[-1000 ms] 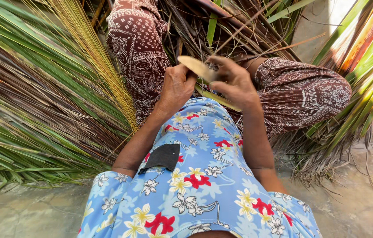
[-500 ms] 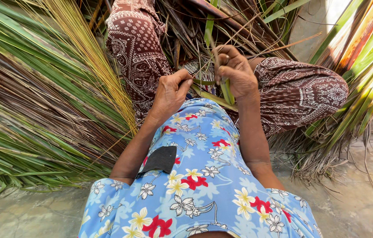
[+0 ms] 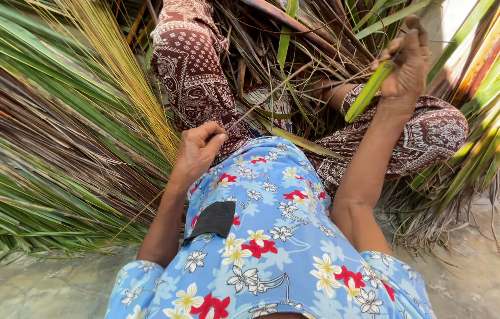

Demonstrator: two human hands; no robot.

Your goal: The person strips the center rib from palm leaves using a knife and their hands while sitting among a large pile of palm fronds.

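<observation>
My left hand [image 3: 198, 149] rests by my lap with its fingers pinched on the near end of a thin brown leaf rib [image 3: 268, 94] that slants up to the right. My right hand [image 3: 406, 62] is raised at the upper right, closed around a green strip of palm leaf [image 3: 369, 91] that hangs down from it. I sit on the ground in a blue flowered shirt [image 3: 273, 236] and brown patterned trousers [image 3: 194, 77], my knees spread among the leaves.
A thick heap of green and dry palm fronds [image 3: 43, 147] fills the left side. A bundle of yellowish stripped ribs [image 3: 126, 71] lies beside my left knee. More fronds [image 3: 486, 118] lean on the right. Bare concrete floor [image 3: 486, 260] shows at the lower right.
My right hand has swung up and out to the right, pulling the green leaf strip away from the rib. My left hand has stayed by my lap, holding the rib's end.
</observation>
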